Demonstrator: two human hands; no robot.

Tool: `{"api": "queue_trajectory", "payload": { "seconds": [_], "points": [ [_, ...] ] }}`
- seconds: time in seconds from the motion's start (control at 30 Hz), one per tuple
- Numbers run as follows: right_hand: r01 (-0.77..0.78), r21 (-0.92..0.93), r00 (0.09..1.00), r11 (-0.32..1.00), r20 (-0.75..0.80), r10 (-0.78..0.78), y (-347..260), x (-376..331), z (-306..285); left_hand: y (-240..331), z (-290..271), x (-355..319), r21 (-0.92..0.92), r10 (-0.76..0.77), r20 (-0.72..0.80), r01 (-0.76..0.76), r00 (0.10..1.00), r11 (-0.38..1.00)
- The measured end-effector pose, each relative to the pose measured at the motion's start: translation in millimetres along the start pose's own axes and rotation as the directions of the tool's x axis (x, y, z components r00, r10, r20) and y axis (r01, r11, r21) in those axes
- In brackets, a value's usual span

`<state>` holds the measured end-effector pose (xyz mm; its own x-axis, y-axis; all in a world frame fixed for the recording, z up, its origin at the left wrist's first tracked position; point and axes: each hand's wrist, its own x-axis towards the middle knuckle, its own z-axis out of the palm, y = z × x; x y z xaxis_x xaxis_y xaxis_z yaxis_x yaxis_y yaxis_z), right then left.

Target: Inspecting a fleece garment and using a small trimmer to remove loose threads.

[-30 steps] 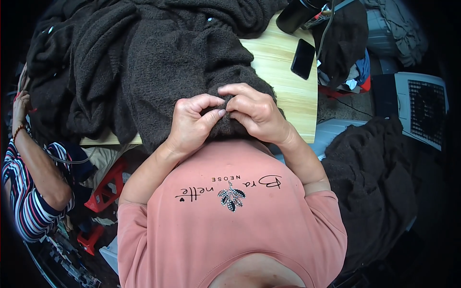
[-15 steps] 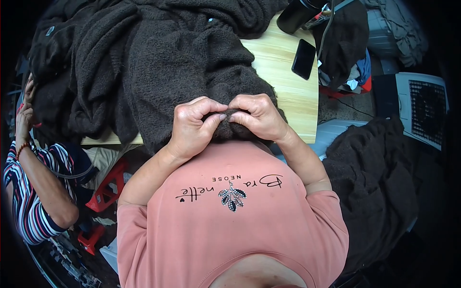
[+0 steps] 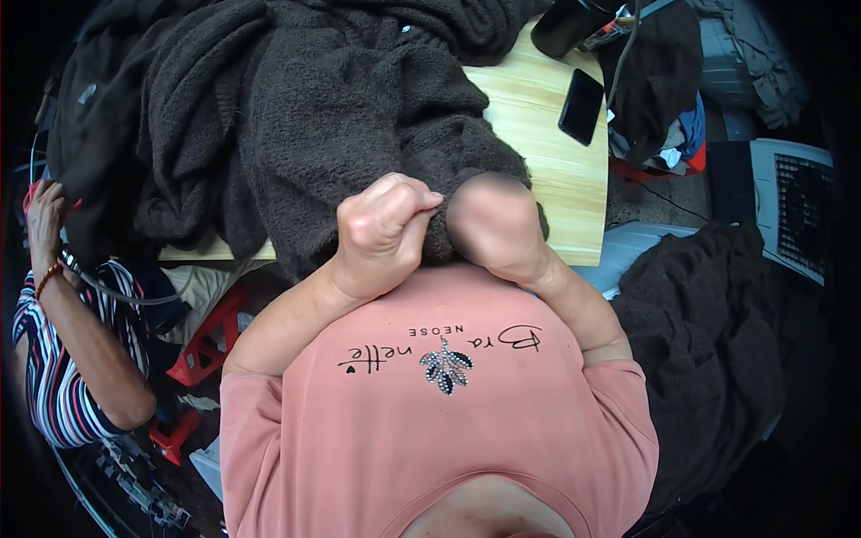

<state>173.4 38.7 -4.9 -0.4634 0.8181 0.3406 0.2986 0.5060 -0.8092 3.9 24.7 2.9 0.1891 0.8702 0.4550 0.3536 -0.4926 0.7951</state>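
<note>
A thick dark brown knit garment (image 3: 350, 125) lies bunched over the table and hangs to its near edge in front of my chest. My left hand (image 3: 384, 229) is closed in a pinch just above the garment's near end, its thumb and forefinger pressed together. What lies between those fingertips is too small to make out. Close on the right, my right hand (image 3: 496, 224) is over the same cloth, turned inward. A blur covers its fingers, so their grip is hidden.
A black phone (image 3: 581, 107) and a black cylindrical cup (image 3: 563, 29) are on the wooden table (image 3: 560, 197). More brown knit cloth (image 3: 708, 332) is heaped at my right. At the left a co-worker's hand (image 3: 45, 220) holds something red beside the garment pile.
My hands have come slightly apart; the left has curled into a tighter fist, and the right has turned inward. The co-worker's hand has shifted on the cloth. The whole view has shifted slightly.
</note>
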Motion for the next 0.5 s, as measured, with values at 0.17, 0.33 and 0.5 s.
{"api": "queue_trajectory", "payload": {
  "seconds": [0.17,0.33,0.5],
  "points": [
    [0.047,-0.015,0.993,0.999,-0.105,-0.048,-7,2,6,1,2,0,0.227,0.271,-0.057,-0.252,0.961,0.941],
    [0.166,-0.121,0.965,0.979,-0.184,-0.186,-6,7,6,-2,2,-3,0.346,0.452,-0.064,-0.405,0.89,0.847],
    [0.245,-0.233,0.935,0.941,-0.2,-0.293,-6,16,13,1,0,-4,0.368,0.462,-0.073,-0.407,0.884,0.836]
  ]
}}
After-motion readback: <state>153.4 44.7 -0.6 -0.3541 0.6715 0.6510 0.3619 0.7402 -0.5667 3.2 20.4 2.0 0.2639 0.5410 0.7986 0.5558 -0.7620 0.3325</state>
